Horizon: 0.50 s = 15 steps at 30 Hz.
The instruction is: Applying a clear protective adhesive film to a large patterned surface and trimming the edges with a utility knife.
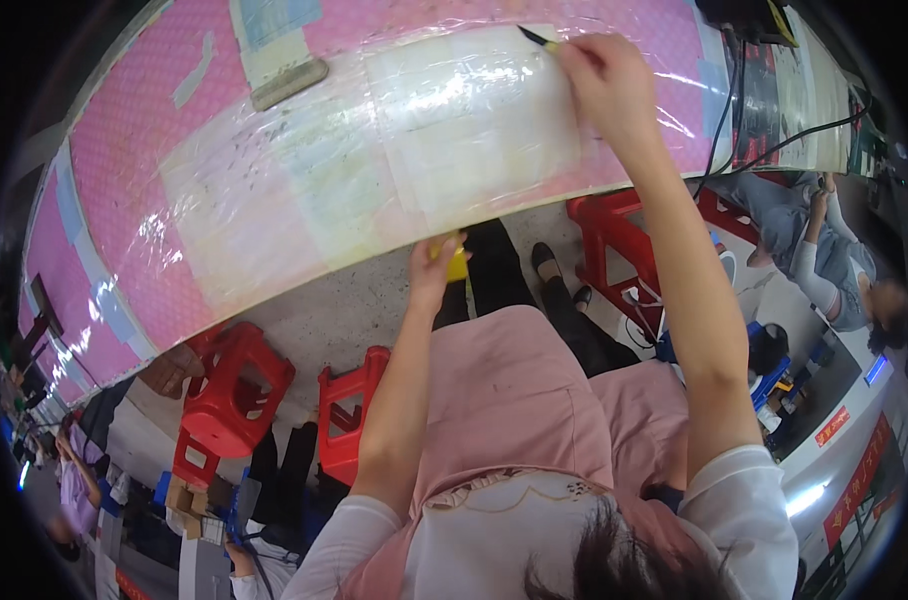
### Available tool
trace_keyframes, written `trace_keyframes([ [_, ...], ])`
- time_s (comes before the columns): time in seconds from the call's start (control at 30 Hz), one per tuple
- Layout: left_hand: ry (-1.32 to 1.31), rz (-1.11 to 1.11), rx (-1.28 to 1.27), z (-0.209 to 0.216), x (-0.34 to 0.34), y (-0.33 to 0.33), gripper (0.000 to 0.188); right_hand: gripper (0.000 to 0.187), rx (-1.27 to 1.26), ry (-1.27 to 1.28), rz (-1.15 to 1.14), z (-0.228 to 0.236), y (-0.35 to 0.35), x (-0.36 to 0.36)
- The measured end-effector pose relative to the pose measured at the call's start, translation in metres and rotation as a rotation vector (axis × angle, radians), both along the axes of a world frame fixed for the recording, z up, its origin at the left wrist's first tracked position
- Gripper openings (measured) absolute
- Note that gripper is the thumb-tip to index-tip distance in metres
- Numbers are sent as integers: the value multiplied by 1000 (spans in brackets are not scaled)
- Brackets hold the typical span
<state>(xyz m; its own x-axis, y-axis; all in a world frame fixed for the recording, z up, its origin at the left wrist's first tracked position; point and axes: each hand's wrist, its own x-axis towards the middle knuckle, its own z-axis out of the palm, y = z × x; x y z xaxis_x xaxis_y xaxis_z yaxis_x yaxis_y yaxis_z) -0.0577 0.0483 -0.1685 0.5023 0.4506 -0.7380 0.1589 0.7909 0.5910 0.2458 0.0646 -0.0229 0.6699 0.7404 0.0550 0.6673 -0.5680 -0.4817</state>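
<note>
My right hand (614, 90) is closed over the far right part of the worktable (134, 190). Pinched in its fingers is a slim pointed tool (536, 38) with a black tip and a bit of yellow by the fingers; its exact kind I cannot make out. The tip points to the far left, over the corner of a whitish sheet (474, 120) under clear, shiny film. Down at the table's near edge, my left hand (434, 265) is closed on a small yellow object (457, 265). Part of that object is hidden by the fingers.
A narrow grey-brown bar (290, 84) lies at the far left of the sheets. Dark cables (774, 150) run along the right end. Red plastic stools (236, 390) stand below the table on both sides. People sit at both sides, one in grey (834, 250) on the right.
</note>
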Motion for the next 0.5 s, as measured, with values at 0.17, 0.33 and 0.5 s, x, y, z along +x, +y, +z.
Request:
trace_keyframes([
  [0.17,233,110,-69,-8,-93,8,9,32,278,61,-364,27,-10,-85],
  [0.33,288,49,-21,14,-119,21,10,39,642,2063,-1074,68,-41,-225],
  [0.5,299,-15,-18,31,-130,33,11,52,1022,1880,-1113,48,2,-213],
])
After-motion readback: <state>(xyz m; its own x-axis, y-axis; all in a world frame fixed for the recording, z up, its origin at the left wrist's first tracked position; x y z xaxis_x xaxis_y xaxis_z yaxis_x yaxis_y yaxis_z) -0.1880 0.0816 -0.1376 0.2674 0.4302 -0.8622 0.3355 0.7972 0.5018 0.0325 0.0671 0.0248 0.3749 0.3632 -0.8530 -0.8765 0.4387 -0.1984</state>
